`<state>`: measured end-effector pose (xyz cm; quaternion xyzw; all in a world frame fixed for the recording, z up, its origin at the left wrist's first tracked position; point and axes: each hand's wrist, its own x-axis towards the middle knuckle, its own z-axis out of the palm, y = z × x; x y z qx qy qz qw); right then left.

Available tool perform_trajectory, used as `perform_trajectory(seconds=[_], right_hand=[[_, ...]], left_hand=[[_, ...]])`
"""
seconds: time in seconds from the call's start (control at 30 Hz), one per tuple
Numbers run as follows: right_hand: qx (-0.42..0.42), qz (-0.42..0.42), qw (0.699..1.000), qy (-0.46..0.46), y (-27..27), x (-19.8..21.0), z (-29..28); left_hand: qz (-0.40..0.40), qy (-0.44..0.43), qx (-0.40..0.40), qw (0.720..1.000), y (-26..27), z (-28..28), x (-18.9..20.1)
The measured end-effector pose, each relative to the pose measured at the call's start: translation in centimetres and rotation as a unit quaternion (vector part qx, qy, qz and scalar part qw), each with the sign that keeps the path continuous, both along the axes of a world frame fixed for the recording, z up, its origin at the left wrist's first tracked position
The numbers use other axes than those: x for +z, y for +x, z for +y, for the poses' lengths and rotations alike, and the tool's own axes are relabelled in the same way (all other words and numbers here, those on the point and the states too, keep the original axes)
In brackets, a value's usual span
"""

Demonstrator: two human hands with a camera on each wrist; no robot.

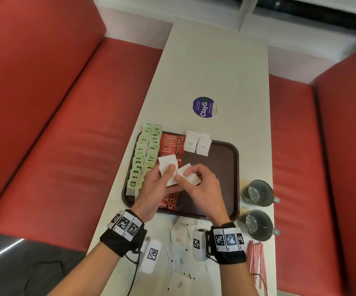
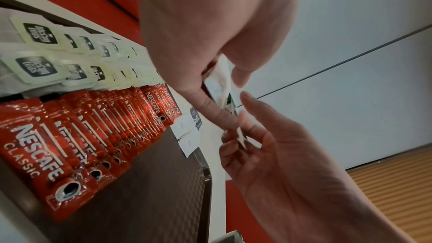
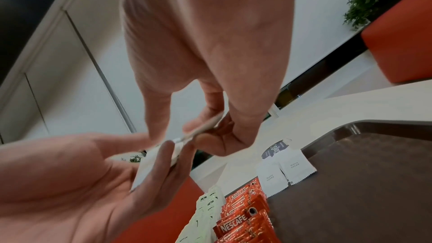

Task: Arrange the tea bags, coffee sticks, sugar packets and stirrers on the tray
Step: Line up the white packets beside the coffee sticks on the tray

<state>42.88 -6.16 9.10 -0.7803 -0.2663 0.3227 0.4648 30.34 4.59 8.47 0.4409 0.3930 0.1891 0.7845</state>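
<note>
A brown tray (image 1: 215,167) lies on the table. Green tea bags (image 1: 145,154) fill two columns along its left side, with red coffee sticks (image 1: 171,144) in a column beside them. Two white sugar packets (image 1: 197,143) lean on the far rim. Above the tray, my left hand (image 1: 168,170) grips a small stack of sugar packets (image 1: 166,164). My right hand (image 1: 185,176) pinches one packet (image 3: 205,128) at the stack's edge, thumb against fingers. Red-and-white stirrers (image 1: 256,259) lie on the table at the near right.
Loose sugar packets (image 1: 179,238) are scattered on the table between my wrists. Two dark mugs (image 1: 256,192) stand right of the tray. A purple sticker (image 1: 203,107) sits beyond it. Red benches (image 1: 55,124) flank the narrow table.
</note>
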Motion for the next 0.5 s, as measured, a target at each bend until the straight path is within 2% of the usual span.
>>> perform_trajectory(seconds=[0.13, 0.27, 0.37, 0.5], right_hand=[[0.038, -0.026, 0.999, 0.012, 0.1, 0.1, -0.3], [0.018, 0.004, 0.999, 0.026, 0.6, 0.2, -1.0], [0.018, 0.025, 1.000, 0.008, 0.9, 0.0, -1.2], [0.036, 0.002, 0.999, -0.019, 1.6, -0.3, -1.2]], left_hand=[[0.023, 0.053, 0.001, 0.998, 0.1, 0.2, -0.3], [0.074, 0.091, 0.029, 0.993, 0.2, 0.6, -0.8], [0.081, 0.101, 0.033, 0.991, 0.4, 0.8, -0.8], [0.076, 0.089, 0.034, 0.993, 0.7, 0.9, -0.9]])
